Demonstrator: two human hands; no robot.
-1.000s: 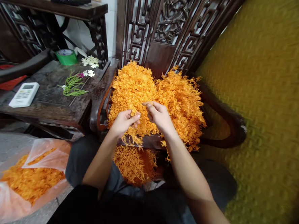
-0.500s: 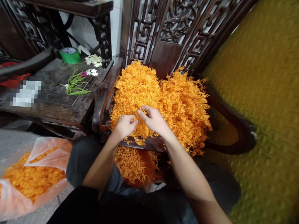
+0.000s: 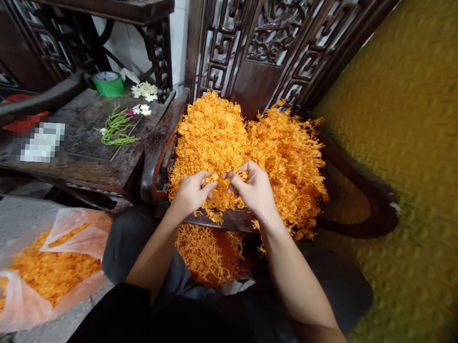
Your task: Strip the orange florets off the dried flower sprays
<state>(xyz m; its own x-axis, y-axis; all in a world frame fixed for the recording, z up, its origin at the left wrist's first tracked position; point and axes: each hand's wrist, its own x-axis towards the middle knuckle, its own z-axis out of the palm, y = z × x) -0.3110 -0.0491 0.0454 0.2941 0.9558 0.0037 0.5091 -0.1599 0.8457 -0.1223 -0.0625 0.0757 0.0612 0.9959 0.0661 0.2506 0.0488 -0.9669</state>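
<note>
Two heaps of small orange plastic pieces lie side by side on a dark wooden chair: a left heap [image 3: 211,134] of flower-like bits and a right heap [image 3: 291,165] of stringy, branching sprigs. In front of the left heap, my left hand [image 3: 191,192] pinches a small orange flower piece between thumb and fingertips. My right hand [image 3: 256,188] is a short way to its right, its thumb and forefinger closed on an orange sprig. Both pieces blend into the orange behind them, so their exact shape is hard to make out.
More orange sprigs [image 3: 208,255] sit below the chair's front edge, between my knees. At lower left, a plastic bag [image 3: 74,229] holds orange pieces. The left-hand seat carries green tape [image 3: 109,85], green stems [image 3: 119,128] and white flowers [image 3: 144,91]. A curved armrest [image 3: 377,211] is at right.
My right hand has moved right, away from the left hand, and its fingers now point more downward. The left hand has stayed nearly in place.
</note>
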